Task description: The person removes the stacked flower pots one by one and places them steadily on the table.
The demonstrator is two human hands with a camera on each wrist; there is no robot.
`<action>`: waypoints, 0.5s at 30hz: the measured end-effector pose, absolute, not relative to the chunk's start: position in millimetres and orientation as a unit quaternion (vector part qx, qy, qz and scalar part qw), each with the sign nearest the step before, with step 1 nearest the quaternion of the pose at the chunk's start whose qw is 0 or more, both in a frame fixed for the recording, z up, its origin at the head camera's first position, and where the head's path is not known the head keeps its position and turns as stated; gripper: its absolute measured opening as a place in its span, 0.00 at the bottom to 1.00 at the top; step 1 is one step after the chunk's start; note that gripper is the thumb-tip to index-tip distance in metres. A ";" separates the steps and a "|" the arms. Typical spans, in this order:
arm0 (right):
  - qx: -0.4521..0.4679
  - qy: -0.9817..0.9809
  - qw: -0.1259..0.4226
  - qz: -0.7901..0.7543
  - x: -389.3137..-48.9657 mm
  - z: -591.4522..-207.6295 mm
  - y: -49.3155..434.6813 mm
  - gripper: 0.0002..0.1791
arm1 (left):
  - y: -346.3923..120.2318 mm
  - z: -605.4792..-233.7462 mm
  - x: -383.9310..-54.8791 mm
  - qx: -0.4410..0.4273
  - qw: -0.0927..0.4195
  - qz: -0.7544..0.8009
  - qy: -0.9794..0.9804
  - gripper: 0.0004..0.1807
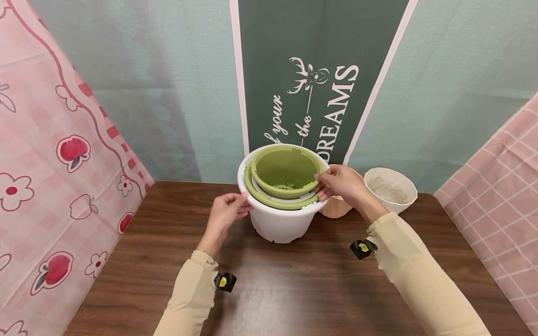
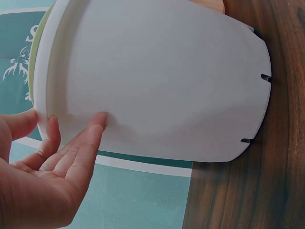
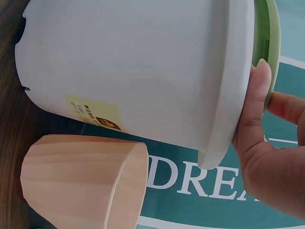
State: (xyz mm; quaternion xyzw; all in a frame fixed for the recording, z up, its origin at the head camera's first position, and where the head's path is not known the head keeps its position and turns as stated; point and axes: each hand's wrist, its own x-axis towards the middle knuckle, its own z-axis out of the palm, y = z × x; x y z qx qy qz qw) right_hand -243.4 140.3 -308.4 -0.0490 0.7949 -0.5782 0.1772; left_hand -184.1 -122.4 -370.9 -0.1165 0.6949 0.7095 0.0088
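Our left hand (image 1: 225, 212) grips the rim of the white round plastic pot (image 1: 282, 227) on the brown wooden counter (image 1: 286, 291); our right hand (image 1: 343, 183) pinches, seemingly, the upper green round plastic pot (image 1: 286, 166) nested inside. We judge both light, stiff, best rim-held. Only the right wrist view shows a yellow label (image 3: 95, 113).
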 end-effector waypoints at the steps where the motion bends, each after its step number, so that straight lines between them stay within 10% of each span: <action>1: -0.048 0.796 0.177 -0.577 -243.6 -308.7 140.3 0.14 | -122.3 -370.6 -183.9 -0.117 0.009 0.710 0.695 0.13; 15: -0.056 0.790 0.190 -0.580 -245.3 -305.9 140.7 0.12 | -123.1 -368.6 -182.4 -0.119 0.015 0.707 0.697 0.14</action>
